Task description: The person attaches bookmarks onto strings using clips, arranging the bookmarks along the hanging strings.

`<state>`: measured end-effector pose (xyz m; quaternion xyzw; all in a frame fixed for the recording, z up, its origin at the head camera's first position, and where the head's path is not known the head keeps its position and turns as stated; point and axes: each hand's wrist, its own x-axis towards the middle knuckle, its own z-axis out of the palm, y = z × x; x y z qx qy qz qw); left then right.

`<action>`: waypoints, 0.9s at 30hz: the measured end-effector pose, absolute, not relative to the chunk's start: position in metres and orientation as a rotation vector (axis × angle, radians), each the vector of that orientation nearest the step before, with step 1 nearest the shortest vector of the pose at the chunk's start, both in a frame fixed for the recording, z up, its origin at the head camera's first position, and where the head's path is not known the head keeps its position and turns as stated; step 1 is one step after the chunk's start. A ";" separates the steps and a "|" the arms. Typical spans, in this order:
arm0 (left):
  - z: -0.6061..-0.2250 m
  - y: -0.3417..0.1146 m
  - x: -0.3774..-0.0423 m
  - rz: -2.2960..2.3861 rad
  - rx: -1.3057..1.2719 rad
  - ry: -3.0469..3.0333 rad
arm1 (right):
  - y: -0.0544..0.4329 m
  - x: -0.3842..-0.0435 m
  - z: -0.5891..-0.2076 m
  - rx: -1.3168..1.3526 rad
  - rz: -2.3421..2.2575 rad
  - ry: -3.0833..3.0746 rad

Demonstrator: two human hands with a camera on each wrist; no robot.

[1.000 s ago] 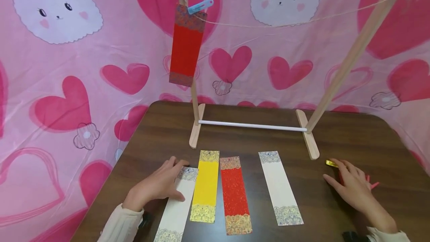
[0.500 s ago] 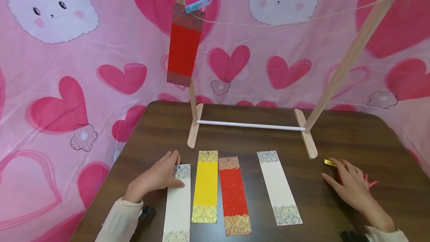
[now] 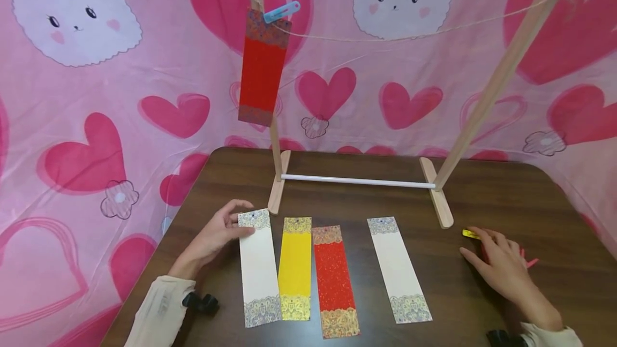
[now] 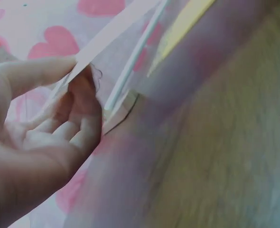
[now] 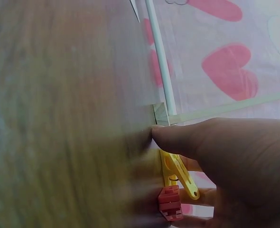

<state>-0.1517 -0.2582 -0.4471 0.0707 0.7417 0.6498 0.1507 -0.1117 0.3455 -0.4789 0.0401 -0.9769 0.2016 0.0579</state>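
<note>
My left hand pinches the top end of a white bookmark with grey lace-patterned ends, thumb in front and fingers behind. In the left wrist view that bookmark appears edge-on, raised off the table between thumb and fingertips. Its lower end overlaps a yellow bookmark in the head view. My right hand rests low at the table's right side, fingers relaxed over a yellow clothespin and a red clothespin. A blue clothespin clips a red bookmark on the string.
A speckled red bookmark and another white bookmark lie on the brown table. Behind them stands a wooden frame with a right post, a white crossbar and a string. A pink heart-print cloth hangs behind.
My left hand has lifted the white bookmark's top end and moved it up and away from the table, straightening its slant. The right hand stays in place.
</note>
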 end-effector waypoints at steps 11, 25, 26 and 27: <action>-0.445 -0.258 -0.151 2.314 0.119 1.882 | 0.343 -0.113 -0.476 0.127 0.599 -2.970; -0.390 -0.259 -0.133 2.682 0.303 2.139 | 0.343 -0.112 -0.475 0.128 0.603 -2.952; -0.388 -0.258 -0.132 2.640 0.341 2.193 | 0.344 -0.111 -0.476 0.129 0.607 -2.944; -0.387 -0.256 -0.131 2.579 0.359 2.268 | 0.344 -0.111 -0.477 0.133 0.615 -2.932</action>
